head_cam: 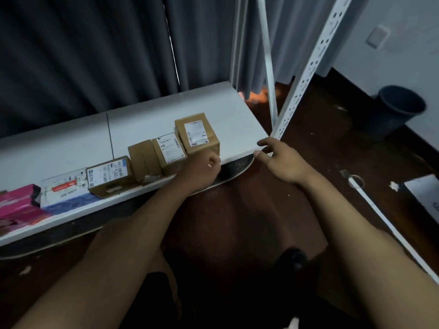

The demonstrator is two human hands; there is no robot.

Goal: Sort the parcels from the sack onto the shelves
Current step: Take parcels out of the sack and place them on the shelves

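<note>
Your left hand [202, 169] curls against the front of the tall cardboard box [197, 132] at the right end of the parcel row on the white shelf [237, 119], probably squaring it up, while your right hand [282, 160] hovers spread, holding nothing.

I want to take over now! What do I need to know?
Left hand: fingers curled at the front of the tallest cardboard box; a grip is unclear.
Right hand: open, holding nothing, by the shelf corner.
Done: a row along the shelf's front edge: pink parcel, white mailer, three more cardboard boxes.
Left: the sack is out of view, so the remaining parcels are unknown.
</note>
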